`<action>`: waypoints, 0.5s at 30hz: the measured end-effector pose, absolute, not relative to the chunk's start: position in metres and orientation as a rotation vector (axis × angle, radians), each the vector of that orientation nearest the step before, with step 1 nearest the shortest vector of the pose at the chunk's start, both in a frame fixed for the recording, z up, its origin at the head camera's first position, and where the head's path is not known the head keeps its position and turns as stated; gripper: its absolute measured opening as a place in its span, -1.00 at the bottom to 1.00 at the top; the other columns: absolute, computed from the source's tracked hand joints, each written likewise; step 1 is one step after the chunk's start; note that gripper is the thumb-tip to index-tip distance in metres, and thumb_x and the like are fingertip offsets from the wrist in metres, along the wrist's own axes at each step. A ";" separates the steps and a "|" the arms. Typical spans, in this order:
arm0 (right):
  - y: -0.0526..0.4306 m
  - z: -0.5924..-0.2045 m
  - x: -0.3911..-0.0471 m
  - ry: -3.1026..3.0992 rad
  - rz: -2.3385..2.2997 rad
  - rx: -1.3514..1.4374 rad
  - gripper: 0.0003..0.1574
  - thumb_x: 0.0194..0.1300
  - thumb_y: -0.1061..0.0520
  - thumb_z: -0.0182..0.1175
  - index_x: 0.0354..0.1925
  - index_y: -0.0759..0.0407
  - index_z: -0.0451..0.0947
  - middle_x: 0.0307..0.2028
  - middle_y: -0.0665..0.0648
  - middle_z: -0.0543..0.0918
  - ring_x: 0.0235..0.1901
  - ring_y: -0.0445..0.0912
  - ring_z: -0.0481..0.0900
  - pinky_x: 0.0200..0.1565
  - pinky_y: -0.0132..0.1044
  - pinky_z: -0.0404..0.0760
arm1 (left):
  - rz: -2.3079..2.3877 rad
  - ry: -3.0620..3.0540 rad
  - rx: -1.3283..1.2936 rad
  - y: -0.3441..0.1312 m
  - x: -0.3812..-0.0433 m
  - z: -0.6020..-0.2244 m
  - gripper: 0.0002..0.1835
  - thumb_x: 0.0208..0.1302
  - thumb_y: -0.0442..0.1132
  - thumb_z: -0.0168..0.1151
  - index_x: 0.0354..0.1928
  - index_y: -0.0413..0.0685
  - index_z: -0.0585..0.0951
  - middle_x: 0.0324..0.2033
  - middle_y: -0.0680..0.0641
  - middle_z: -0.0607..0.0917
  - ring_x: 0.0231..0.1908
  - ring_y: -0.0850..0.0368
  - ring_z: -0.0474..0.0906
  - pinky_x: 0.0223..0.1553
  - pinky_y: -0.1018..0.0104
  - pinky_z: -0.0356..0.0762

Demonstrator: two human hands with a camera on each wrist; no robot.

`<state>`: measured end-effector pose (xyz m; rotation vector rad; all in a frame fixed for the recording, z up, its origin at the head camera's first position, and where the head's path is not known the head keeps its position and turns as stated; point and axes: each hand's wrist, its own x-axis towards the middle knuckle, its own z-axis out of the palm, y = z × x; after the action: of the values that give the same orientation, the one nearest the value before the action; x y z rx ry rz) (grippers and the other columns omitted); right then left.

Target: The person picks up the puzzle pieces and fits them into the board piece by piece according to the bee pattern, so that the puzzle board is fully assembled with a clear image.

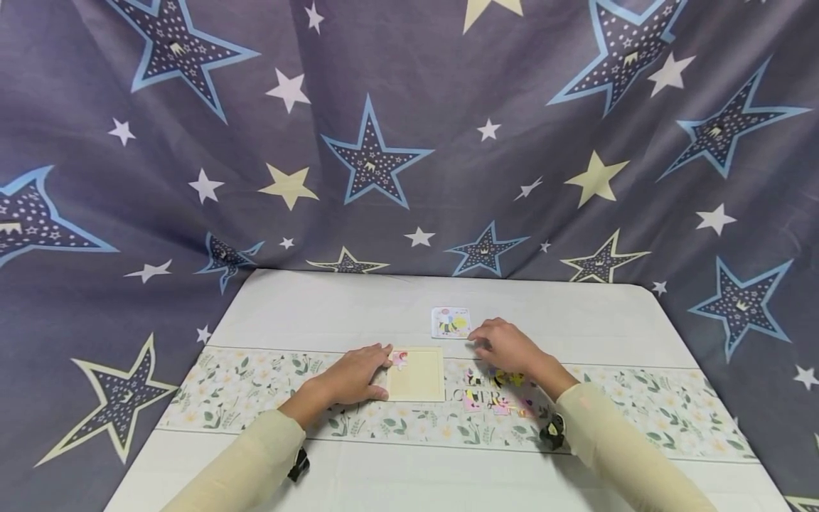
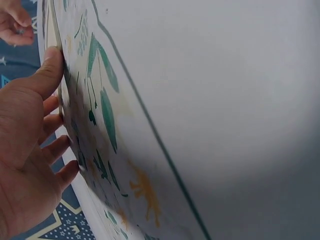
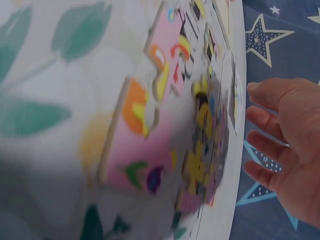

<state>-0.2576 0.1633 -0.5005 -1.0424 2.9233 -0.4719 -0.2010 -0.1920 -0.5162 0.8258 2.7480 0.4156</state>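
Note:
A shallow cream puzzle tray (image 1: 419, 384) lies on the table, with one pink puzzle piece (image 1: 399, 360) in its far left corner. My left hand (image 1: 355, 373) rests at the tray's left edge, thumb and fingers spread along it; the left wrist view shows the thumb (image 2: 51, 67) against the rim. Over the table by the near right corner of a small picture card (image 1: 451, 323) is my right hand (image 1: 508, 347). Its fingers (image 3: 267, 145) are loosely bent, and nothing shows between them. Several loose puzzle pieces (image 3: 137, 145) lie below that hand, right of the tray.
A floral runner (image 1: 256, 391) with printed lettering crosses the white table (image 1: 307, 306). Behind the table hangs a dark star-patterned curtain (image 1: 397, 227). Dark wrist devices sit under both sleeves, the right one (image 1: 553, 431) low over the runner.

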 end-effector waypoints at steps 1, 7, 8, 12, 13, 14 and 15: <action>0.165 -0.500 -0.258 2.921 -0.475 -1.039 -0.65 0.34 0.09 0.36 0.07 0.12 0.71 -0.10 0.08 0.75 -0.01 0.04 0.66 0.13 0.03 0.64 | 0.412 2.749 0.821 -0.192 -0.201 -0.516 -0.25 0.28 0.17 0.36 0.39 -0.06 0.47 0.54 -0.16 0.29 0.55 -0.18 0.17 0.55 -0.14 0.16; 0.176 -0.499 -0.260 2.899 -0.433 -1.003 -0.62 0.35 0.03 0.36 0.09 0.12 0.71 -0.09 0.06 0.74 -0.01 0.02 0.65 0.15 0.03 0.63 | 0.418 2.747 0.816 -0.193 -0.201 -0.515 -0.27 0.28 0.16 0.36 0.38 -0.07 0.48 0.54 -0.17 0.29 0.55 -0.19 0.18 0.54 -0.15 0.17; 0.178 -0.499 -0.261 2.894 -0.417 -0.997 -0.61 0.35 0.02 0.36 0.09 0.11 0.71 -0.10 0.05 0.73 -0.02 0.01 0.65 0.14 0.03 0.63 | 0.422 2.745 0.817 -0.193 -0.201 -0.515 -0.26 0.28 0.16 0.36 0.38 -0.08 0.47 0.54 -0.17 0.29 0.55 -0.20 0.17 0.54 -0.16 0.17; 0.185 -0.501 -0.261 2.858 -0.383 -1.015 -0.64 0.33 0.04 0.38 0.07 0.06 0.72 -0.14 0.01 0.73 -0.09 -0.05 0.63 0.08 0.01 0.64 | 0.418 2.743 0.814 -0.192 -0.201 -0.516 -0.26 0.28 0.16 0.36 0.38 -0.07 0.47 0.54 -0.17 0.28 0.55 -0.19 0.17 0.55 -0.15 0.16; 0.186 -0.501 -0.261 2.852 -0.373 -1.042 -0.67 0.33 0.06 0.37 0.06 0.05 0.73 -0.17 0.00 0.73 -0.12 -0.06 0.62 0.05 0.00 0.64 | 0.414 2.743 0.813 -0.192 -0.201 -0.515 -0.26 0.28 0.17 0.36 0.38 -0.06 0.47 0.55 -0.16 0.28 0.55 -0.18 0.16 0.55 -0.15 0.15; 0.188 -0.501 -0.261 2.845 -0.371 -1.067 -0.69 0.33 0.09 0.38 0.04 0.04 0.74 -0.18 0.00 0.73 -0.15 -0.08 0.62 0.02 0.00 0.64 | 0.408 2.745 0.811 -0.192 -0.201 -0.515 -0.25 0.28 0.18 0.35 0.39 -0.05 0.47 0.55 -0.15 0.27 0.56 -0.17 0.16 0.55 -0.14 0.15; 0.189 -0.502 -0.261 2.834 -0.374 -1.078 -0.70 0.32 0.11 0.38 0.03 0.03 0.74 -0.19 -0.02 0.73 -0.16 -0.09 0.61 0.01 -0.02 0.63 | 0.403 2.747 0.809 -0.192 -0.201 -0.515 -0.24 0.27 0.19 0.35 0.40 -0.05 0.46 0.55 -0.14 0.27 0.56 -0.15 0.16 0.56 -0.13 0.15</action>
<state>-0.2608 0.1892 -0.5016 -1.0784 2.8336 -0.3737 -0.2006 -0.1919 -0.5155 0.8089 2.7466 0.4029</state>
